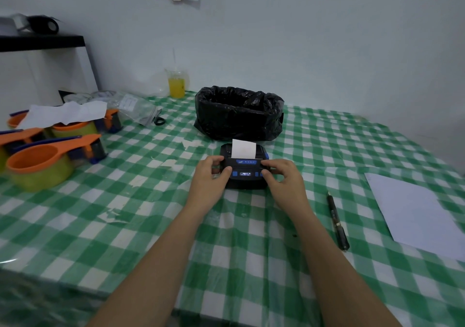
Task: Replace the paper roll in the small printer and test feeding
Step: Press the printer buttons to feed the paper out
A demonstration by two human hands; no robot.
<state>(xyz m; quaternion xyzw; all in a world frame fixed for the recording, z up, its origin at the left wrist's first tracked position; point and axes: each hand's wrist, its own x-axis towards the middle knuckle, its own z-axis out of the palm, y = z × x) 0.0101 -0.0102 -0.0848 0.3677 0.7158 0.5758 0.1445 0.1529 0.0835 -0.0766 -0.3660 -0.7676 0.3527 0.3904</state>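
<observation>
A small black printer [245, 182] with blue buttons and a lit display sits on the green checked tablecloth [151, 213] in the middle of the table. A strip of white paper [243, 148] stands up out of its top slot. My left hand [210, 175] grips the printer's left side, thumb lying on its front near a blue button. My right hand [283, 178] grips the right side, thumb on the front by the right blue button. The lid looks closed.
A bin lined with a black bag [239, 114] stands just behind the printer. A black pen [337, 222] and a white sheet [412, 213] lie to the right. Orange tape dispensers [50, 155] and scissors [159, 120] are at the left, a yellow drink cup [176, 86] at the back.
</observation>
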